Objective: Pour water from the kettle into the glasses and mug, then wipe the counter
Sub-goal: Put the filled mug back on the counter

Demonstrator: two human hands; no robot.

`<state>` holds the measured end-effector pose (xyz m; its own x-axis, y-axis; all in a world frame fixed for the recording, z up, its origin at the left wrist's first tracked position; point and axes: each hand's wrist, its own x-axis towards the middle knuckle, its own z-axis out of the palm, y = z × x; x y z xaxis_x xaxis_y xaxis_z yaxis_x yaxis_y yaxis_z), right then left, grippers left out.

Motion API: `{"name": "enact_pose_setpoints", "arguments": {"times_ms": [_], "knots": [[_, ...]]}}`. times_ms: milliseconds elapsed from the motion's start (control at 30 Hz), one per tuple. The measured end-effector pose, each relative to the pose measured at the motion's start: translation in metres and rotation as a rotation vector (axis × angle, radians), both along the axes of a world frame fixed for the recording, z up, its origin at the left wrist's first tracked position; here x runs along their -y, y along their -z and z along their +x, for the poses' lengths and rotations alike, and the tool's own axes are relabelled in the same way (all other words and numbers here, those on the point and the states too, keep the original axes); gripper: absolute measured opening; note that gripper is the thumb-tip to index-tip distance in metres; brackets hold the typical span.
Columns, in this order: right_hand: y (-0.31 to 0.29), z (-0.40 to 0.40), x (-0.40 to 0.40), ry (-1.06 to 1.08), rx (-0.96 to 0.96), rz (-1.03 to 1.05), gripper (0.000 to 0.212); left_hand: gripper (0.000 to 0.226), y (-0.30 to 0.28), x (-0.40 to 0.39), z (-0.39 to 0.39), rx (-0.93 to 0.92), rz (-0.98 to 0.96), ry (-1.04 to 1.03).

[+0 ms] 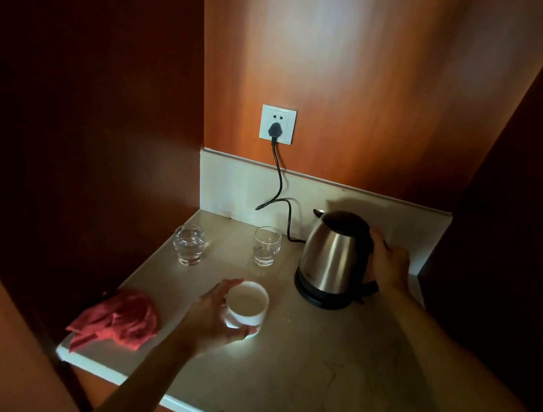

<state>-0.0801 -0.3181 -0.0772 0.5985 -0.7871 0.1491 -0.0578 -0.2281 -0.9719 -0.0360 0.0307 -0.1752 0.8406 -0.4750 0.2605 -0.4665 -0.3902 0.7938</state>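
Note:
A steel kettle [332, 258] with a black lid stands on its black base at the back right of the pale counter [328, 369]. My right hand [389, 261] grips its handle from the right. My left hand [213, 319] curls round a white mug [246, 304] near the counter's middle; liquid shows inside it. A clear glass [189, 243] holding water stands at the back left. A second clear glass [266, 245] stands between it and the kettle. A crumpled red cloth [120, 319] lies at the front left edge.
A black cord [279, 175] runs from the kettle base up to a white wall socket [277, 124]. Wooden panels close in the counter at the back and left. A pale backsplash [231, 186] lines the rear.

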Motion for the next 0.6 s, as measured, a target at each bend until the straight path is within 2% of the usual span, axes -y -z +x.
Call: {"name": "enact_pose_setpoints", "arguments": {"times_ms": [200,500,600], "knots": [[0.013,-0.005,-0.003,-0.013,0.019,0.039,0.065,0.090,-0.002,0.000,0.002,0.025,0.035,-0.010],[0.012,-0.002,0.001,-0.008,-0.017,0.068,0.054,0.091,-0.008,0.009,0.006,0.000,0.100,-0.125],[0.012,-0.003,0.000,-0.031,-0.045,0.080,0.058,0.093,-0.016,0.015,0.016,-0.026,0.103,-0.196]]}}
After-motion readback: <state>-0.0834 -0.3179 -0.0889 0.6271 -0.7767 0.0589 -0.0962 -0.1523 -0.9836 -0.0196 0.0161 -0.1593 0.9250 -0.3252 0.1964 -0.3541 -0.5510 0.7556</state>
